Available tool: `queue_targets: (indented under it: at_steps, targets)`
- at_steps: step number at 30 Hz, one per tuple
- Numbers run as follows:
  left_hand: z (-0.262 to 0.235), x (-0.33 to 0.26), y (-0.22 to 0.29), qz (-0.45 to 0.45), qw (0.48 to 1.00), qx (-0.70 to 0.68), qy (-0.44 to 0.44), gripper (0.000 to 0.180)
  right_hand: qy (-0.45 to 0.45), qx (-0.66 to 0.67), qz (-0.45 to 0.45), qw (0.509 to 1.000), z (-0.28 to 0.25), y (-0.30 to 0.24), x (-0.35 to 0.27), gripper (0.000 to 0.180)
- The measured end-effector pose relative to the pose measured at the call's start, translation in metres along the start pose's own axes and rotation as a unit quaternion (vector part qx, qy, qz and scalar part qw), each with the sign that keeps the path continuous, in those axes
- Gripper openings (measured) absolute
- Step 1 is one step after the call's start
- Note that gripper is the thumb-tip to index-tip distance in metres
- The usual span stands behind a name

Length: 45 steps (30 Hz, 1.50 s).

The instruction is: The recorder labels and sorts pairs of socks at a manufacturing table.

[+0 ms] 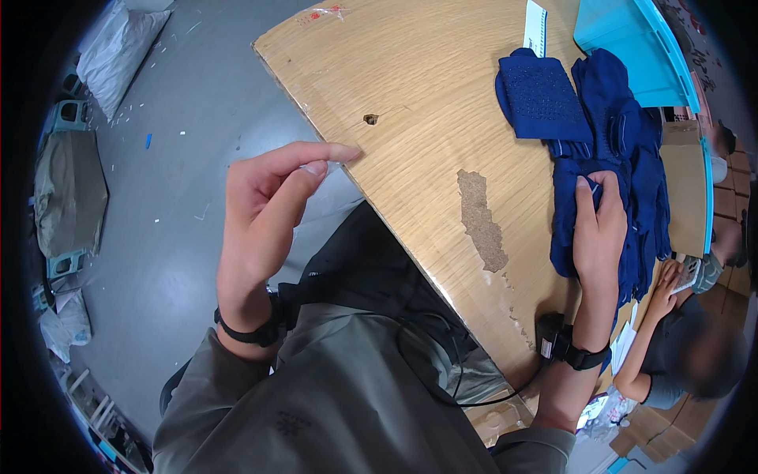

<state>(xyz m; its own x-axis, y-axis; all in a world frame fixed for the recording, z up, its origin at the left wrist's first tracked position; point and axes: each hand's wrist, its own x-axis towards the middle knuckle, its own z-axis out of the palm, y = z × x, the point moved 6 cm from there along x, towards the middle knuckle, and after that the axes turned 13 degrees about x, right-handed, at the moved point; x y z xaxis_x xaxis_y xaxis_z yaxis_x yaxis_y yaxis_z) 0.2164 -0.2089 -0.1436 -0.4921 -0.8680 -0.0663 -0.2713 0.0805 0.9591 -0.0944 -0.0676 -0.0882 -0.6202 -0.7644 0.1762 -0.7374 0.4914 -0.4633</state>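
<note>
My left hand [272, 197] hovers by the near-left edge of the wooden table [418, 87]. Its index finger stretches over the edge, the thumb lies close beneath it, and I see nothing held; the other fingers are mostly hidden. At the right, my right hand [598, 229] rests on a heap of navy blue knitted cloth [643, 166]. Thumb and forefinger close on a fold of navy cloth [564, 205], while the remaining fingers are out of sight. Just beyond lies a folded navy piece [543, 99] with a dotted surface, its edge over a white card [535, 28].
Turquoise bins [632, 47] and a cardboard box [683, 186] border the table's right side. A co-worker's arm [649, 340] reaches in there, a phone in that hand. The tabletop has a worn patch [482, 221] and a small hole [370, 119]. Sacks [118, 55] lie on the floor at left.
</note>
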Motion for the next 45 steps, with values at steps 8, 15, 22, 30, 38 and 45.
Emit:
queue_targets:
  at_steps: [8, 15, 22, 30, 38, 45]
  targets:
    - [0.001, -0.004, 0.003, -0.024, 0.999, -0.024, -0.02, 0.025, -0.001, 0.002, 0.004, 1.0, 0.0, -0.001, 0.0, 0.028]
    - [0.003, -0.004, 0.001, -0.043, 0.997, -0.048, -0.037, 0.023, 0.001, -0.002, -0.002, 1.0, 0.0, -0.001, 0.0, 0.029]
    - [0.003, -0.003, -0.003, -0.074, 0.993, -0.078, -0.045, 0.022, -0.005, -0.001, 0.006, 1.0, 0.0, 0.0, 0.0, 0.03]
    - [0.0, -0.001, -0.009, -0.073, 0.994, -0.071, -0.046, 0.022, -0.012, -0.005, 0.013, 1.0, 0.0, 0.0, 0.001, 0.03]
    - [-0.002, 0.001, -0.006, -0.077, 0.993, -0.076, -0.053, 0.018, -0.01, -0.002, 0.003, 1.0, 0.0, 0.0, 0.001, 0.029]
    - [-0.008, 0.006, -0.006, -0.076, 0.996, -0.025, -0.036, 0.015, -0.006, 0.02, 0.006, 1.0, 0.0, 0.003, 0.002, 0.029]
